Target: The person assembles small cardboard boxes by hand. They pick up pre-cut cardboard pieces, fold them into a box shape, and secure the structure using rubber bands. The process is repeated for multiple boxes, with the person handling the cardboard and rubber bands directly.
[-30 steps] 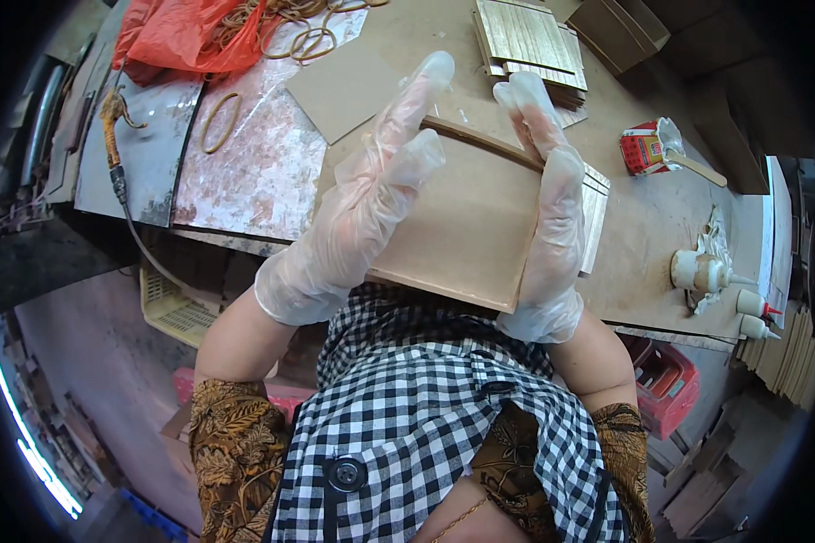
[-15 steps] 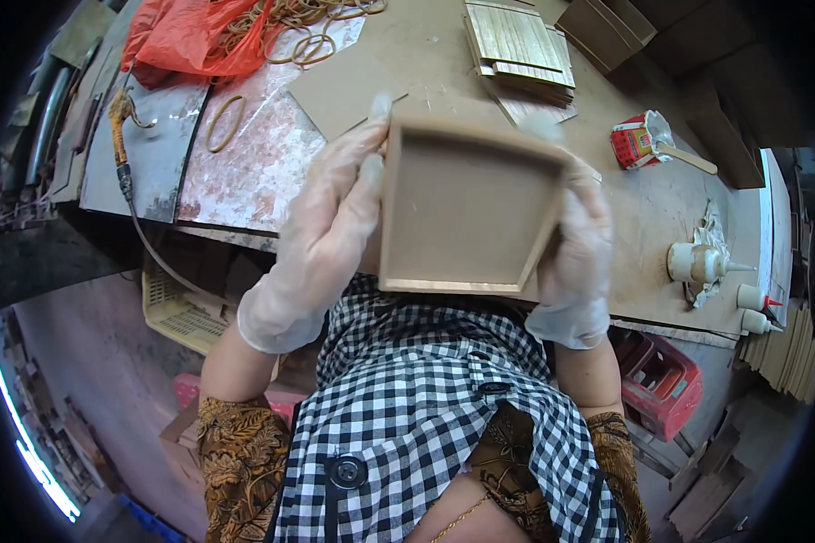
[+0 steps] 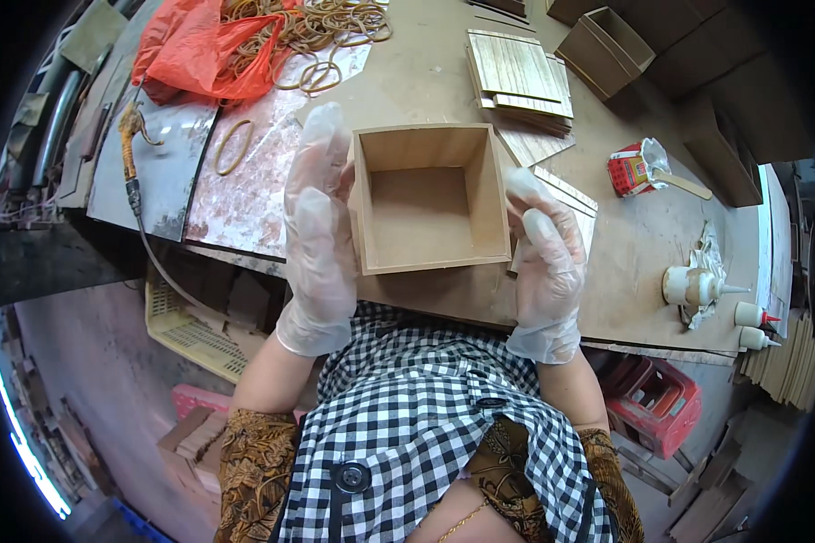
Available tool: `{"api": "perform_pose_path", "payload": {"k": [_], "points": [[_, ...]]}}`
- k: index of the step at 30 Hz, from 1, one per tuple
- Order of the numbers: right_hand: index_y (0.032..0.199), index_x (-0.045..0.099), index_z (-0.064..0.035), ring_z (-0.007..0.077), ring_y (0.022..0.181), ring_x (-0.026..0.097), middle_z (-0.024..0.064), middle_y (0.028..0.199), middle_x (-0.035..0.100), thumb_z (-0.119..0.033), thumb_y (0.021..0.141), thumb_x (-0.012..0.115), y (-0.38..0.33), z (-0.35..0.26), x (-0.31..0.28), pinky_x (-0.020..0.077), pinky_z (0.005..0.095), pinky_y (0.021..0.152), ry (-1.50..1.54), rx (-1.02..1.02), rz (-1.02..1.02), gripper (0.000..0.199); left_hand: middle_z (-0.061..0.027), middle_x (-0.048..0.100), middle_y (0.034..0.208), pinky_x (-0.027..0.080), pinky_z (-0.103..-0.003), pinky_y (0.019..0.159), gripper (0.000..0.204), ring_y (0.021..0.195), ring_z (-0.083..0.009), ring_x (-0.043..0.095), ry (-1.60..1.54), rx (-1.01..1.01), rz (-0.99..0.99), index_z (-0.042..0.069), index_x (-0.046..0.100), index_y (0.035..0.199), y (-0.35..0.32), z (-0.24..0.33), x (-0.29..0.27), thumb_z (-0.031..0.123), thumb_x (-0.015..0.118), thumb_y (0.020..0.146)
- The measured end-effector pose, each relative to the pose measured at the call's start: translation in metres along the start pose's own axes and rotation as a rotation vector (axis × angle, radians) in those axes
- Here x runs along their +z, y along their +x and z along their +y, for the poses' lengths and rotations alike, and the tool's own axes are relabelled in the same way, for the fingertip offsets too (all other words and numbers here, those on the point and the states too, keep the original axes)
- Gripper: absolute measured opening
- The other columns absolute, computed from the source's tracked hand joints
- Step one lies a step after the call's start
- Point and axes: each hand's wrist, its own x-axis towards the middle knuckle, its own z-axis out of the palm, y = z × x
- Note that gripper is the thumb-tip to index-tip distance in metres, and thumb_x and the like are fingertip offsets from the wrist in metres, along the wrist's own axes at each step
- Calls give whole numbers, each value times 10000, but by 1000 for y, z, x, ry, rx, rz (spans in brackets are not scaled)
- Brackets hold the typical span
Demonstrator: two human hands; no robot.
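Observation:
An open-topped square wooden box (image 3: 433, 257) is held up in front of me, its hollow inside facing me. My left hand (image 3: 321, 249), in a clear plastic glove, lies along the box's left wall with long straight fingers. Against the right wall is my right hand (image 3: 552, 271), gloved the same way, its fingers bent and partly hidden behind the box. Beyond the box lies a stack of thin wood-grain panels (image 3: 516, 72). Behind the left fingers, a flat brown board (image 3: 362, 101) rests on the table.
Tan rubber bands (image 3: 335, 27) spill from a red plastic bag (image 3: 195, 54). A red carton with a flat stick (image 3: 638, 170) and a white glue bottle (image 3: 693, 286) stand on the right. Brown boxes (image 3: 607, 50) sit at the far right; a yellow crate (image 3: 190, 330) is below the table edge.
The box has moved slightly left and tipped, so its inner walls and depth now show. Both hands have shifted with it, and the right fingers have come into clearer view.

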Motion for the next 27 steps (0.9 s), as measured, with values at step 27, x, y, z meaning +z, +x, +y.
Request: {"api": "perform_pose_path", "payload": {"k": [27], "points": [[1202, 681, -208, 318, 1089, 674, 208, 1479, 468, 111, 669, 750, 45, -48, -1, 596, 326, 791, -546, -245, -865, 625, -272, 343, 1541, 95, -479, 1214, 511, 1469, -368, 294, 646, 168, -661, 129, 774, 1091, 34, 35, -28, 503, 773, 743]]}}
